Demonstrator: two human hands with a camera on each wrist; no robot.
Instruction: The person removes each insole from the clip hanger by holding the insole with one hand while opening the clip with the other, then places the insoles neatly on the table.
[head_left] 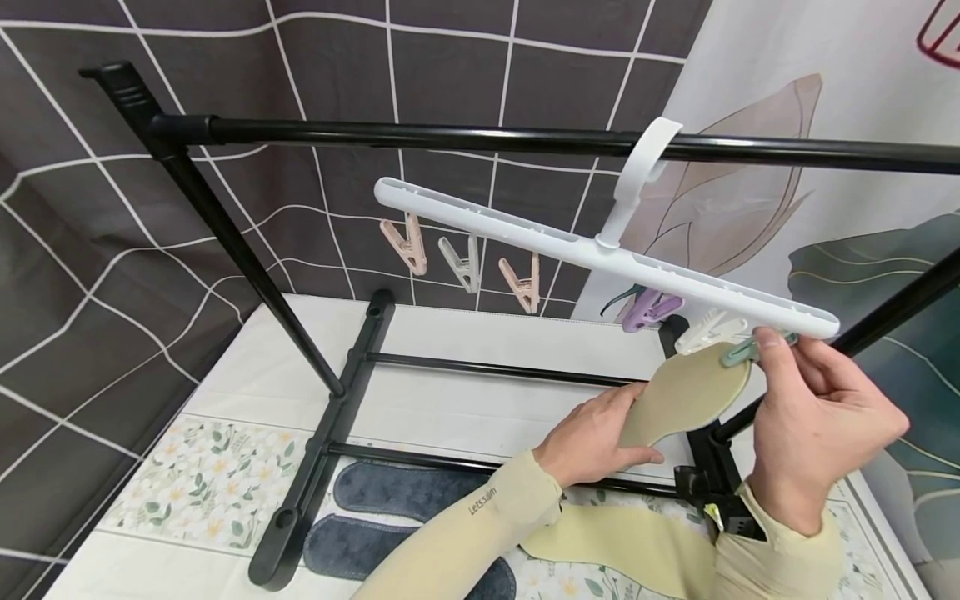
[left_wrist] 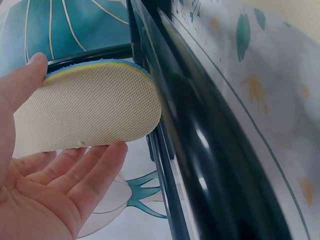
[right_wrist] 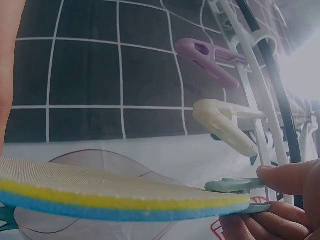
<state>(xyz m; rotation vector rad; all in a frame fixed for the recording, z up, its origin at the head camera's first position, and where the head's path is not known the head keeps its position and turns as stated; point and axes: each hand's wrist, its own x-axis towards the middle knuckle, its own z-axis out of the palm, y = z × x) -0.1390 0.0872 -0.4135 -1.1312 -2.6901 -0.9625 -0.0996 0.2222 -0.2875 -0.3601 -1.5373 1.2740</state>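
Note:
My left hand holds a pale yellow shoe insole by its edges, thumb on one side and fingers on the other. In the right wrist view, the insole's edge shows yellow and blue layers. With thumb and fingers, my right hand pinches a green clothespin at the right end of a white clip hanger. The clothespin's jaws stand on either side of the insole's tip. Beside it hang a white clothespin and a purple clothespin.
The hanger hooks over the top bar of a black rack. Pink clothespins and a grey clothespin hang on its left half. Below lie dark blue-grey insoles and another pale yellow insole. Behind hangs a dark checked curtain.

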